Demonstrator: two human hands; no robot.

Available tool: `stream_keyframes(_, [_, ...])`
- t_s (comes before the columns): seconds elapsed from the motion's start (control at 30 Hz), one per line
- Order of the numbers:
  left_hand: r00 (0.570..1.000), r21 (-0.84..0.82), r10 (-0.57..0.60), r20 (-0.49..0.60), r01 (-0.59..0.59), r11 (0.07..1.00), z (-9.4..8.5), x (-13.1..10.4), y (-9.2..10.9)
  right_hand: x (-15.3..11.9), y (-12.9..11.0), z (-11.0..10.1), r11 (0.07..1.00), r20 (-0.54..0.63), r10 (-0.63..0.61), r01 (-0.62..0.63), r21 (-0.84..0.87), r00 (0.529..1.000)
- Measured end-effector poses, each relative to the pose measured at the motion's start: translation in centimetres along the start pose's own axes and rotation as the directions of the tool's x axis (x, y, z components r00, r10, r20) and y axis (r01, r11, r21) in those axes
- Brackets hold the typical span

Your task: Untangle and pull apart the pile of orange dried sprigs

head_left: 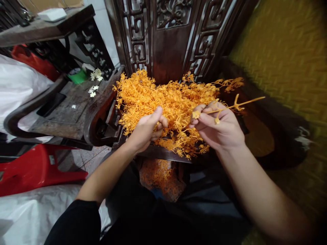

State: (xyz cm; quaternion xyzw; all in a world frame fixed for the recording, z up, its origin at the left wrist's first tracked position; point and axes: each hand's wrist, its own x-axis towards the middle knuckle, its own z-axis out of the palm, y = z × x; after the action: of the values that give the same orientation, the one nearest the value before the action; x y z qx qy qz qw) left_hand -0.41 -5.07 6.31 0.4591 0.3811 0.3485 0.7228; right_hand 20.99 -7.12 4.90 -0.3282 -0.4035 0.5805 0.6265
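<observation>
Over the right side of a loose heap of orange sprigs (158, 98), a single orange sprig (233, 105) is held in the right hand (219, 127), pinched between the thumb and the curled fingers. Its long axis is laid crosswise, roughly level but rising slightly toward the right; the bare, tapering stem end is pointed right, away from the left hand, and the yellowish knobbed end is turned left, at the thumb tip. Between the two ends, a short forked twig is sent upward from the stem, and a small bud is hung below it, in front of the hand. The left hand (149, 127) is placed at the near left side of the heap, with the thumb raised and the fingers loosely curled; whether anything is gripped by them cannot be told, since the inner side is hidden. The heap is spread on a dark wooden seat (166, 153), before a carved wooden back (170, 54), and its front strands are draped over the seat's edge. Below, orange bits are scattered over a dim surface (162, 177). To the left, a green roll (78, 76) and white blossoms (95, 75) are set on another wooden seat (63, 114), above a red plastic stool (28, 166).
</observation>
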Motion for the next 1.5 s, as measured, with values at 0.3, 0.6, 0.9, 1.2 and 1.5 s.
stream_keyframes(0.3, [0.998,-0.28,-0.054,0.021,0.058,0.958,-0.4,1.0,-0.7,-0.4,-0.1,0.2,1.0,0.103,-0.003,0.005,-0.019,0.995])
stream_keyframes(0.6, [0.985,-0.343,-0.14,0.104,0.167,0.924,-0.5,1.0,0.3,-0.4,-0.3,1.0,0.998,0.086,0.003,0.002,-0.057,0.996])
stream_keyframes(0.9, [0.998,0.037,0.042,0.041,-0.044,0.998,-0.1,0.1,-0.7,-0.9,0.8,1.3,0.982,0.074,-0.097,0.108,-0.155,0.992])
stream_keyframes(1.2, [0.955,0.405,0.292,0.043,-0.284,0.869,-0.1,-0.6,-0.5,-1.6,0.5,1.0,0.915,0.134,-0.177,0.213,-0.342,0.975])
stream_keyframes(1.5, [0.994,0.095,0.104,0.039,-0.107,0.99,0.3,-0.6,-1.0,-1.9,0.3,1.5,0.95,0.119,-0.126,0.155,-0.271,0.985])
